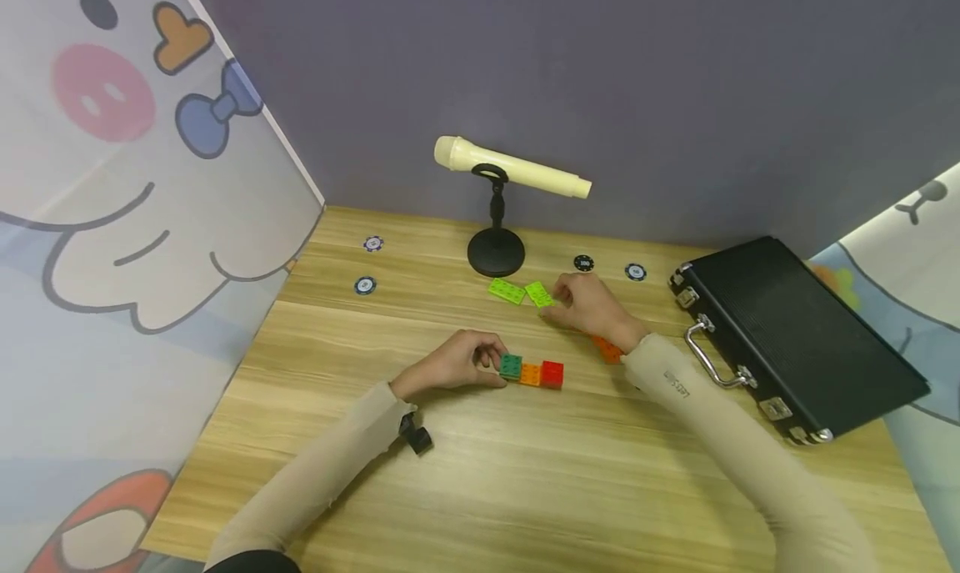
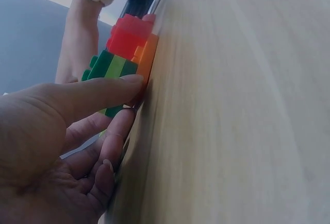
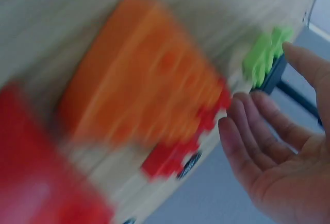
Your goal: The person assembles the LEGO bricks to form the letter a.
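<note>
On the bench (image 1: 525, 490), the left hand (image 1: 456, 363) pinches one end of a green-orange-red block row (image 1: 531, 374) between its fingers, at its three o'clock. The right hand (image 1: 591, 303), fingers parted, is just beside a lime brick (image 1: 537, 294) at its nine o'clock.

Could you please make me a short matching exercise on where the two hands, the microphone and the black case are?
Column one
1. Left hand
2. Right hand
3. Microphone
4. Black case

Column two
A. Close beside a lime-green brick
B. Lying on the table, at the right in the head view
C. Pinching the green end of a row of joined blocks
D. Held above the table by a black stand

Right pairs: 1-C, 2-A, 3-D, 4-B
</note>
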{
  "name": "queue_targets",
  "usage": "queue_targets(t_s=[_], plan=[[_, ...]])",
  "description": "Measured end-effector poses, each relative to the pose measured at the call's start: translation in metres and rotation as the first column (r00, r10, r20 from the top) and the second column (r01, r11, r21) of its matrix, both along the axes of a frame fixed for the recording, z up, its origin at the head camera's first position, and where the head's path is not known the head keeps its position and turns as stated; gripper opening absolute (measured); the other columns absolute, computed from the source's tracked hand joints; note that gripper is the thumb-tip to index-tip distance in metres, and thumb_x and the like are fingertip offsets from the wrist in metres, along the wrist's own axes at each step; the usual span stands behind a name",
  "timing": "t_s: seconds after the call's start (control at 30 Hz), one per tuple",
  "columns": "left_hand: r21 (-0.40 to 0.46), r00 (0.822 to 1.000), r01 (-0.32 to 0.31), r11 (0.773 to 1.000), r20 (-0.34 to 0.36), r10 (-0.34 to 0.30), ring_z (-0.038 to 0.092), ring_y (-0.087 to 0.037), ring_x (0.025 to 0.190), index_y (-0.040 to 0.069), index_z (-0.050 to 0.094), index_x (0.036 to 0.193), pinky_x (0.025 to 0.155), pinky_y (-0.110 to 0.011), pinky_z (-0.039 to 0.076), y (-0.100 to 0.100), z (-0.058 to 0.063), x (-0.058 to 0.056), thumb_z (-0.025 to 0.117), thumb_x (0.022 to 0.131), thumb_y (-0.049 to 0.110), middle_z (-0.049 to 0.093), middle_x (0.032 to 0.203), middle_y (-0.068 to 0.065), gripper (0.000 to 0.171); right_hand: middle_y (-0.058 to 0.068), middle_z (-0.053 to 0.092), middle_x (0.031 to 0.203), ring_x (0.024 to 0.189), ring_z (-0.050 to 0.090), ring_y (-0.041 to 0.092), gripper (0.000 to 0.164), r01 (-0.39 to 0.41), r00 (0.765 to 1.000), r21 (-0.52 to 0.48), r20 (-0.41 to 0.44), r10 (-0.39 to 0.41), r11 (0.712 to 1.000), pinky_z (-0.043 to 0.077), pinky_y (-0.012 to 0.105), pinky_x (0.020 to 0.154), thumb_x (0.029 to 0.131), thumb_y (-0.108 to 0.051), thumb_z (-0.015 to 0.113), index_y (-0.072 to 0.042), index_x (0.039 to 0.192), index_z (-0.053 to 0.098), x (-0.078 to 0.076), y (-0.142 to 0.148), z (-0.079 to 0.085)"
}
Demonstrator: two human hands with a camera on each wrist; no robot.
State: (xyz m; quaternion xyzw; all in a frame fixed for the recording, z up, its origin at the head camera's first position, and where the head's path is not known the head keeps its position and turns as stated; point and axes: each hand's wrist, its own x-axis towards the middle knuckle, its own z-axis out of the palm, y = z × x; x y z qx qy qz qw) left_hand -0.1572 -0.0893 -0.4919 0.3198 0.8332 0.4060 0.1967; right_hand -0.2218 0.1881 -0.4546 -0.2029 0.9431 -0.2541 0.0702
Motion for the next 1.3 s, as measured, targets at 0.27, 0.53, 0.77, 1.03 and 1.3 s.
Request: queue_targets(t_s=[0.27,0.53,0.77,1.03,1.3], plan=[[0.014,1.000,0.004,1.000,-0.002,-0.004,0.059,-0.007,0.080,0.019,0.068,0.105,0.068,-0.020,0.047,0.006,0.000,-0.003,0.084,0.078,0.024,0.069,0.089,0.008,0.032,0.016,0.069,0.098,0.088,0.065,0.025,0.038,0.050,0.998,0.033,-0.026,-0.050,0.998,0.055,0.041,0.080,0.082,-0.026,0.079,0.001,0.105,0.066,0.002,-0.011,-0.003],[0.010,1.000,0.008,1.000,0.016,-0.008,0.058,-0.008,0.080,0.018,0.067,0.107,0.065,-0.019,0.047,0.001,-0.001,-0.001,0.084,0.079,0.023,0.069,0.090,0.006,0.033,0.009,0.068,0.100,0.084,0.066,0.022,0.035,0.008,1.000,-0.003,-0.027,-0.008,1.000,0.055,0.037,0.077,0.083,-0.025,0.079,-0.005,0.109,0.067,0.030,-0.004,0.011],[0.009,1.000,0.001,1.000,0.011,-0.001,0.058,-0.008,0.079,0.018,0.067,0.106,0.064,-0.019,0.047,-0.002,0.000,0.000,0.084,0.078,0.023,0.069,0.090,0.006,0.033,0.003,0.070,0.102,0.086,0.066,0.019,0.034,-0.103,0.994,-0.098,-0.058,0.098,0.990,0.057,0.036,0.077,0.080,-0.021,0.082,-0.008,0.108,0.070,0.079,-0.003,0.027],[0.012,1.000,0.003,1.000,0.018,-0.004,0.058,-0.008,0.079,0.018,0.067,0.106,0.065,-0.020,0.047,-0.002,-0.001,0.000,0.084,0.078,0.023,0.069,0.090,0.007,0.033,-0.003,0.068,0.101,0.088,0.066,0.014,0.031,-0.153,0.988,-0.086,-0.048,0.150,0.984,0.057,0.034,0.079,0.080,-0.023,0.082,-0.013,0.107,0.071,0.111,-0.001,0.020],[0.014,1.000,0.007,1.000,0.005,-0.007,0.058,-0.007,0.079,0.018,0.067,0.107,0.067,-0.020,0.050,-0.002,0.000,-0.001,0.084,0.079,0.025,0.069,0.091,0.006,0.033,-0.005,0.069,0.103,0.090,0.066,0.012,0.029,-0.174,0.981,-0.065,-0.102,0.167,0.983,0.057,0.033,0.080,0.082,-0.024,0.081,-0.015,0.107,0.072,0.117,-0.002,0.018]])
